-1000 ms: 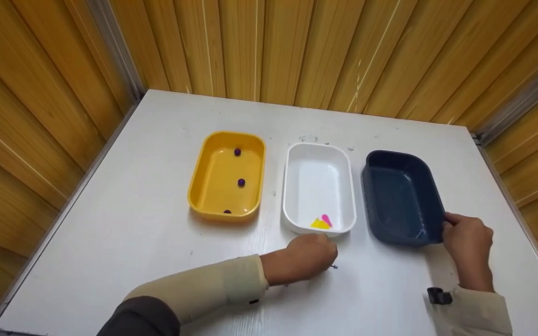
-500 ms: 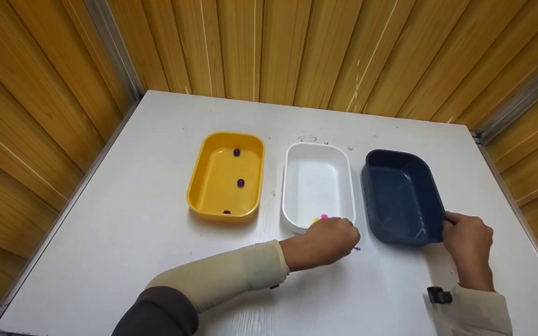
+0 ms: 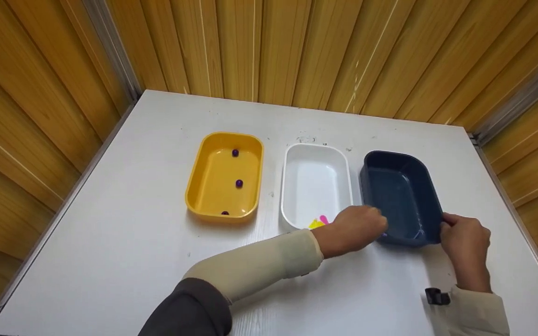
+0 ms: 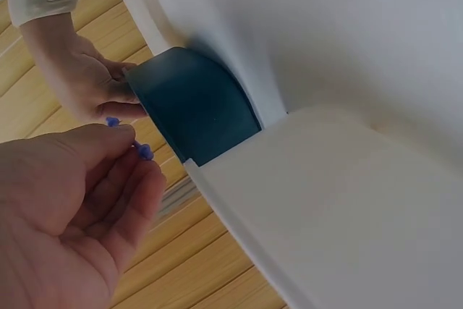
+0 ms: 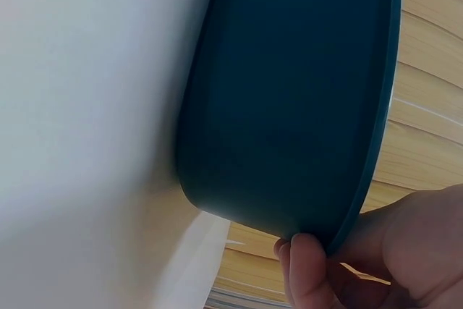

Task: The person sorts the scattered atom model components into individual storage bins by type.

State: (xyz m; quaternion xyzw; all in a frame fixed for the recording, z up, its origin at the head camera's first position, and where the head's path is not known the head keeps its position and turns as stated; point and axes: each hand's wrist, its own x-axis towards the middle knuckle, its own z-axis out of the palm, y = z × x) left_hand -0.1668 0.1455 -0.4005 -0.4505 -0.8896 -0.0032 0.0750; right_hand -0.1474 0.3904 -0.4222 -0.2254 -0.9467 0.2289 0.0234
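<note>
My left hand [image 3: 355,228] pinches a small blue-purple piece with knobbed ends [image 4: 145,152] between thumb and fingertips. In the head view this hand is over the near right corner of the white tray [image 3: 315,182], overlapping the near left corner of the dark blue tray [image 3: 397,200]. Most of the piece is hidden by the fingers there. At the dark tray's near right corner, my right hand [image 3: 466,249] grips the rim, with fingertips [image 5: 307,258] on its outer wall. Nothing shows inside the dark tray. A yellow piece [image 3: 315,224] and a pink piece [image 3: 323,219] lie in the white tray.
To the left stands a yellow tray [image 3: 217,186] holding three dark purple beads, one of them a bead [image 3: 239,183] near the middle. All the trays stand in a row on a white table [image 3: 110,233]. Wood-patterned panels [image 3: 278,51] enclose the back and sides.
My left hand has moved right and away from me, from in front of the white tray to the dark tray's edge, carrying the small piece. My right hand keeps its grip on the rim.
</note>
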